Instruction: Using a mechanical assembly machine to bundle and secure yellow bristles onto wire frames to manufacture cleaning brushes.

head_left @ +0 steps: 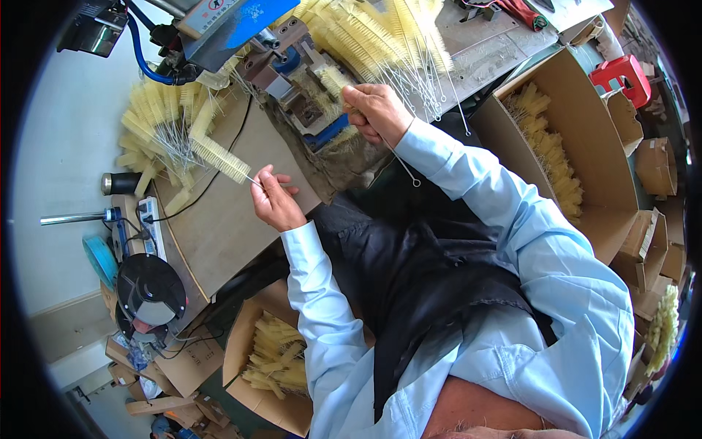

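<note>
The tan tabletop [245, 208] (a dark cable [238, 137] crosses it) carries a loose heap of yellow bristle brushes [155, 110].

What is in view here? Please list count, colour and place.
Machine: one, blue and grey, top centre
Left brush: one, yellow, left centre
Right brush: one, yellow, at machine
Loose brushes: many, yellow, both sides of machine
Brush-filled boxes: two, brown, lower left and right
Other cartons: several, brown, outer edges
Power strip: one, white, left
Disc: one, black, left
Plastic frame: one, red, upper right
Apron: one, black, lap
Left fingers: one hand, bare, on left brush's wire
Right fingers: one hand, bare, on right brush
</note>
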### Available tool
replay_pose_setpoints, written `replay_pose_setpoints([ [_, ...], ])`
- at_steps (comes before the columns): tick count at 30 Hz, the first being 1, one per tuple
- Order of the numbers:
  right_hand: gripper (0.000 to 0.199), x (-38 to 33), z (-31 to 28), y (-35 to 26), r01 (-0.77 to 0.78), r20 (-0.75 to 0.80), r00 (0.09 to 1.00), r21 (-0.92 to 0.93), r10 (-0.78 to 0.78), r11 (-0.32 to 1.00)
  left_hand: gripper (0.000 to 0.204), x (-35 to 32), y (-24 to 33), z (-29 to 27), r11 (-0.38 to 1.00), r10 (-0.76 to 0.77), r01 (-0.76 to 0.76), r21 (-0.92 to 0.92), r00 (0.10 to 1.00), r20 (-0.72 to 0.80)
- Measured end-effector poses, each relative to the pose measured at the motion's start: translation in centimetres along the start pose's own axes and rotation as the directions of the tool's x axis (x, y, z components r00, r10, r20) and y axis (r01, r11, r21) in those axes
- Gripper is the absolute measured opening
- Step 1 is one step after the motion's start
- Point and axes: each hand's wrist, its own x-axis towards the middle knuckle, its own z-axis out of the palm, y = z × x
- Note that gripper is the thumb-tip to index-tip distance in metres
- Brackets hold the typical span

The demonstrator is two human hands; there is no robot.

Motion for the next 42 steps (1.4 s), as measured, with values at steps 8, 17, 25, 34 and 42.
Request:
replay_pose_setpoints([
  [8,0.029,0.7,0.2,-1.1,-0.051,0.027,0.998,0.039,0.05,0.998,0.03,0.1,-0.5,0.0,1.0,0.028,-0.028,-0.011,1.0,0.009],
  [17,0.03,0.8,0.1,-1.1,-0.065,0.046,0.997,0.058,0.062,0.996,0.038,0.0,-0.5,-0.1,1.0,0.01,-0.01,0.005,1.0,0.006],
  [25,0.033,0.6,0.0,-1.3,-0.04,-0.002,0.999,-0.053,0.04,0.998,0.043,-0.1,-0.4,-0.2,0.999,-0.014,0.014,-0.051,1.0,0.008],
  [34,0.033,1.0,0.0,-1.9,-0.026,0.005,1.0,-0.13,0.027,0.991,0.042,0.1,0.0,0.0,0.999,-0.018,0.019,-0.048,1.0,0.011],
  [42,0.039,-1.7,-2.0,-2.4,0.234,-0.083,0.943,-0.528,-0.324,0.816,0.043,0.2,-0.6,-0.9,0.976,-0.076,0.075,-0.206,0.997,0.003],
])
